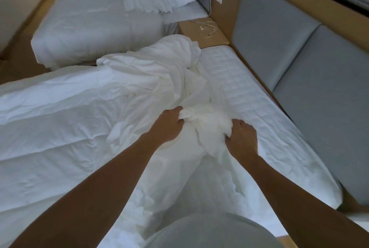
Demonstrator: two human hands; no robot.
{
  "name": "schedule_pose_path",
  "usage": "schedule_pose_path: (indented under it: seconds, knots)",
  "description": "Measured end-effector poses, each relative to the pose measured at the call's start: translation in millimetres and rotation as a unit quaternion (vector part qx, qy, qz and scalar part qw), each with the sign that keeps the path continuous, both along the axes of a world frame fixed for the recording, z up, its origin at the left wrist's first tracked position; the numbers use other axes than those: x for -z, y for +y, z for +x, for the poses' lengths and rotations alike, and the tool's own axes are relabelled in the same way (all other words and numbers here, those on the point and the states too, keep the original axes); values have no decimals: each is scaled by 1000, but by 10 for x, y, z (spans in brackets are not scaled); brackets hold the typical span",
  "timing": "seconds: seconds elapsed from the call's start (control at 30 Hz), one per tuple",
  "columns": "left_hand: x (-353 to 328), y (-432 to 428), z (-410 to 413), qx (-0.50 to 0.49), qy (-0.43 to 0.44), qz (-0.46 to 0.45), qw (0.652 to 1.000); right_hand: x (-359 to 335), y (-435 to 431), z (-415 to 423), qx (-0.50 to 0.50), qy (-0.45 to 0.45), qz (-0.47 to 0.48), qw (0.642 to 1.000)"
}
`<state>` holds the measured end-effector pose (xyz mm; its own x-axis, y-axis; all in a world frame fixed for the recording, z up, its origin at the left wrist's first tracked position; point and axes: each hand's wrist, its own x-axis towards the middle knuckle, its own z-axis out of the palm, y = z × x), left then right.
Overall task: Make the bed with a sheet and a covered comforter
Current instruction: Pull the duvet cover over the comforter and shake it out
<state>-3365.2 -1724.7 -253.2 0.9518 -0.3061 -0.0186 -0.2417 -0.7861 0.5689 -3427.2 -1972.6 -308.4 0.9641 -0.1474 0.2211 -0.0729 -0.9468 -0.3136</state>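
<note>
**Both hands clench a wad of white bedding**

The crumpled white cotton comforter lies across the quilted white mattress. It is flatter toward the left and heaped in soft folds along a ridge running from the hands to the wooden nightstand. The left hand and right hand — arms stretched forward, fingers curled — each grip one side of a bunched wad. A grey padded headboard flanks the right.

One head-worn view looks steeply down and forward, close over the bed
</note>
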Motion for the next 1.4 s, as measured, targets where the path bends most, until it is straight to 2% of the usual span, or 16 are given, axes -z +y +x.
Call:
schedule_pose_path:
  seconds: [0.1, 0.23, 0.37, 0.5, 0.6, 0.73, 0.87, 0.97, 1.03, 1.13, 1.2, 1.27, 1.33, 1.4]
  knots:
    - [-46, 91, -49, 10, -10, -18, 1000, -248, 12, 185, -11, -17, 59, 998]
    - [-5, 408, -89, 1, -53, -34, 998, -591, -255, 372, -123, 64, -3, 990]
    - [105, 626, -133, 45, -127, 11, 991, -773, -419, 422, -238, 130, -85, 959]
    - [283, 790, -122, 42, -235, 73, 968, -808, -499, 507, -239, 135, -100, 956]
    - [388, 937, -123, 40, -226, 102, 968, -825, -410, 517, -243, 157, -105, 951]
    - [471, 1118, -81, 42, -226, 71, 971, -853, -272, 505, -238, 179, -88, 951]
    - [404, 1188, -49, 56, -200, 92, 974, -866, -304, 478, -237, 184, -74, 951]
    - [350, 1137, -53, 20, -144, 79, 986, -824, -344, 420, -241, 181, -57, 952]
    - [330, 1149, -89, -10, -80, 79, 994, -798, -387, 372, -236, 175, -47, 955]
    - [307, 1096, -234, -53, 79, 41, 995, -787, -476, 338, -191, 174, -12, 966]
    - [369, 903, -394, -24, 122, 98, 987, -753, -489, 316, -165, 172, -2, 971]
    - [477, 698, -505, -47, 125, 137, 982, -758, -499, 332, -135, 184, -36, 973]
    - [510, 551, -557, -92, 126, 120, 980, -808, -487, 347, -113, 211, -113, 964]
    - [469, 371, -598, -76, 116, 100, 985, -901, -264, 301, -157, 203, -163, 952]
